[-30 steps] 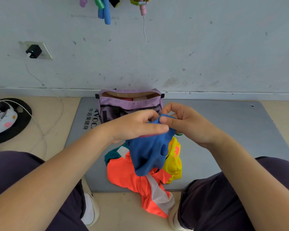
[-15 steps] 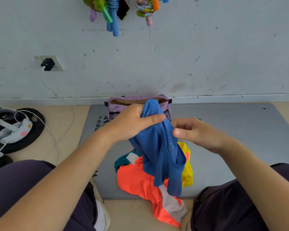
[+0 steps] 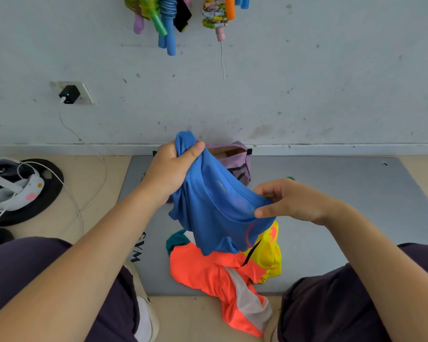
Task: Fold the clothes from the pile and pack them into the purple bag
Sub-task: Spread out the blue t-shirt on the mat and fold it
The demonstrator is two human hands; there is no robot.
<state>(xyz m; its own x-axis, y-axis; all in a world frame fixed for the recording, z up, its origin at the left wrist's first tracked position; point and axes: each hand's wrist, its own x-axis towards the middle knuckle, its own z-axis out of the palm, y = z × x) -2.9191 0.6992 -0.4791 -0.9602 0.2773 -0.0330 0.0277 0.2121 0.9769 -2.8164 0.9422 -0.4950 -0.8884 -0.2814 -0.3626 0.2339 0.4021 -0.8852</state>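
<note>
Your left hand grips a bunched end of the blue garment, lifted above the grey mat. Your right hand pinches the garment's other edge between thumb and curled fingers. The cloth hangs between them over the pile: an orange piece and a yellow piece at the mat's near edge. The purple bag stands open at the mat's far edge.

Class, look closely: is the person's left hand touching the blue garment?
Touching. The head view shows the left hand gripping a bunched end of the blue garment, fingers and thumb curled round it.
</note>
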